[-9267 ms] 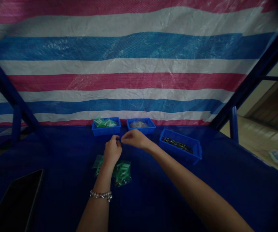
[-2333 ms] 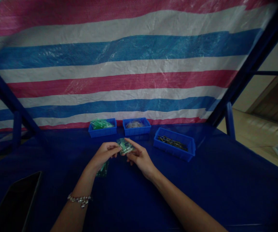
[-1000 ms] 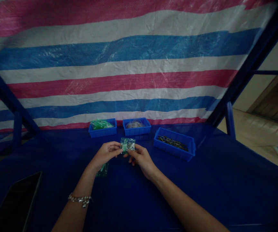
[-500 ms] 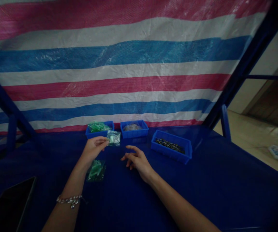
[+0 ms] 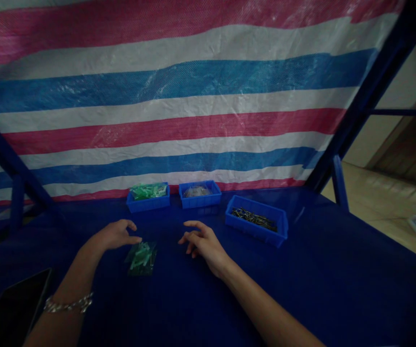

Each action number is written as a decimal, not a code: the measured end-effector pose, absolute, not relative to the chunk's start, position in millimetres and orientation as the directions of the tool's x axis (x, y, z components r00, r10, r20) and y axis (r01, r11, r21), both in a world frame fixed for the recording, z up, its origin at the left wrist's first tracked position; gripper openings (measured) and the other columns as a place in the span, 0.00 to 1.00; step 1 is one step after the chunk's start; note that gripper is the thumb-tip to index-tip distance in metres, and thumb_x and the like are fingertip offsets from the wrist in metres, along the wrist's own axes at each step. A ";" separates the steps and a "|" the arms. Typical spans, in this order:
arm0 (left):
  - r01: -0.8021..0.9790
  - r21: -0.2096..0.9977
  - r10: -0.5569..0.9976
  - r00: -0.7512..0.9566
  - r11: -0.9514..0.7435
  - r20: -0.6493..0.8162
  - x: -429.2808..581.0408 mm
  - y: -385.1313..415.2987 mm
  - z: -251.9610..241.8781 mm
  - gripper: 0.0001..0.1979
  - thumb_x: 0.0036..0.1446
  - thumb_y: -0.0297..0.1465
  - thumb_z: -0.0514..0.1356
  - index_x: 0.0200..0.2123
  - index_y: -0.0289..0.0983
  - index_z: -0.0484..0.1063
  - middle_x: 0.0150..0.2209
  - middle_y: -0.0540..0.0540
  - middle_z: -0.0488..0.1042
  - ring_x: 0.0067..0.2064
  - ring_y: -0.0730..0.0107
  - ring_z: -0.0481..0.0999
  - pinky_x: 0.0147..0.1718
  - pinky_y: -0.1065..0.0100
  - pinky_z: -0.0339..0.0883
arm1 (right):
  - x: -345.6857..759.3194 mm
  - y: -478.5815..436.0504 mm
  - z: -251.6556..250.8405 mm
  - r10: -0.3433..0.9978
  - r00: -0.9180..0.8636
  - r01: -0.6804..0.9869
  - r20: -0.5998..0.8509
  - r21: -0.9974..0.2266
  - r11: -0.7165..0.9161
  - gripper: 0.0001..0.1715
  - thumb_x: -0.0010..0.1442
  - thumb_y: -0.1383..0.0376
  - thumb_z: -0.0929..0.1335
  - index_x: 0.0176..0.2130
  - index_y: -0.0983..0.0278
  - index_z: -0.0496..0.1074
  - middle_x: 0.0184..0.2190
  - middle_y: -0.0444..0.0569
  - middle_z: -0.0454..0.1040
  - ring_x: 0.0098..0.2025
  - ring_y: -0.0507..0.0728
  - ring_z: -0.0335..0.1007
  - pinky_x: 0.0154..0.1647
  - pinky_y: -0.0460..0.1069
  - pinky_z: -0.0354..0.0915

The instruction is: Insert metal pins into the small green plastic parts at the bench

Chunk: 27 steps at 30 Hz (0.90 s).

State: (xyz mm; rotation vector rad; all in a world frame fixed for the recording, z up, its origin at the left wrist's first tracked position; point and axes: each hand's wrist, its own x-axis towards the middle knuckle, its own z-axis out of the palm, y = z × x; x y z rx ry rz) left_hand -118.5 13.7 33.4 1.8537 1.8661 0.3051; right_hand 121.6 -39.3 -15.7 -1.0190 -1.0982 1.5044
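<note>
My left hand [image 5: 116, 234] is open, thumb and fingers apart with nothing between them. Its thumb tip reaches the upper edge of a clear plastic bag [image 5: 142, 259]; I cannot tell whether they touch. Pale green plastic pieces show inside this bag, which lies flat on the blue table [image 5: 201, 308]. To the right of it, my right hand [image 5: 203, 246] hovers over the table, empty, with its fingers loosely curled and apart. Behind both hands, a blue bin [image 5: 149, 204] holds green pieces in clear plastic.
A second blue bin [image 5: 201, 200] at the back contains clear packets. Thin dark metal pieces, perhaps screws, fill a longer blue bin [image 5: 256, 234] at right. A dark phone or tablet [image 5: 13, 308] lies front left. A striped tarp [image 5: 179, 115] hangs behind, between blue frame posts.
The small clear bag has left my left hand, which has moved down and left toward the bag on the table. My right hand has barely moved.
</note>
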 end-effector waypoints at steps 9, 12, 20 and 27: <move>0.851 0.515 0.931 0.266 -0.106 -0.248 -112.1 -10.5 15.8 0.15 0.33 0.31 0.61 0.30 0.38 0.65 0.25 0.53 0.64 0.30 0.67 0.66 0.29 0.70 0.59 | 119.4 -39.3 -20.1 0.980 -0.179 -0.168 -0.082 -0.979 -0.113 0.16 0.47 0.63 0.64 0.38 0.65 0.62 0.21 0.42 0.71 0.15 0.46 0.58 0.14 0.42 0.52; 0.748 0.656 0.926 0.316 -0.107 -0.209 -107.5 -5.9 18.6 0.12 0.38 0.33 0.60 0.28 0.37 0.61 0.24 0.54 0.65 0.29 0.69 0.66 0.28 0.71 0.59 | 119.4 -38.9 -21.1 0.979 -0.187 -0.184 -0.076 -0.977 -0.111 0.16 0.47 0.63 0.65 0.38 0.64 0.62 0.20 0.41 0.70 0.15 0.46 0.58 0.14 0.42 0.52; 0.306 0.931 0.955 0.271 -0.202 0.118 -37.6 0.4 16.1 0.22 0.41 0.35 0.62 0.39 0.38 0.56 0.30 0.51 0.68 0.31 0.71 0.70 0.29 0.70 0.62 | 121.5 -36.5 -21.8 0.985 -0.163 -0.324 -0.064 -0.939 -0.114 0.22 0.47 0.54 0.65 0.39 0.64 0.62 0.20 0.43 0.71 0.15 0.46 0.58 0.14 0.41 0.51; 0.264 0.941 0.936 0.333 -0.210 0.115 -15.7 -0.5 -11.2 0.24 0.41 0.33 0.63 0.41 0.37 0.57 0.33 0.48 0.70 0.35 0.68 0.72 0.33 0.68 0.64 | 131.4 -29.2 -21.1 0.981 -0.104 -0.292 -0.165 -0.938 -0.188 0.17 0.45 0.59 0.66 0.34 0.66 0.65 0.12 0.40 0.66 0.09 0.45 0.51 0.11 0.41 0.45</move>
